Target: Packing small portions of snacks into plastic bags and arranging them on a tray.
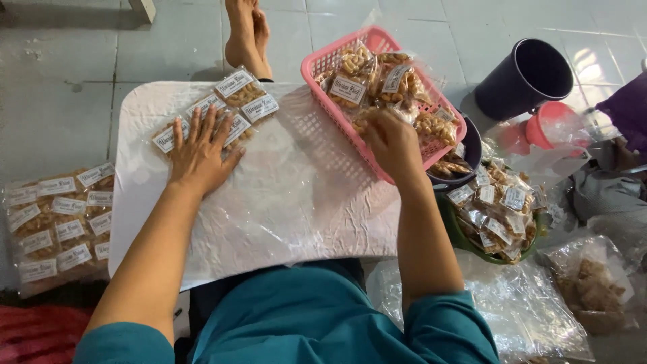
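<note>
Down on the white plastic-covered board [283, 202] lying across the person's lap, the left hand [201, 152] rests flat with fingers spread, pressing on a row of small clear snack packets [219, 111] with white labels near the board's far left corner. At the board's far right corner, a pink plastic basket [323, 87] sits partly over the edge, tilted and filled with more labelled packets. The right hand [392, 143] reaches into that basket, fingers curled down among the packets; whether it grips one cannot be told. Left of the board, on the tiled floor, lies a large clear bag of packed packets [57, 226]. Right of the board, a green bowl [472, 244] holds another heap of packets, and beyond the basket stands a dark bucket [526, 77] beside a pink cup [549, 125].
</note>
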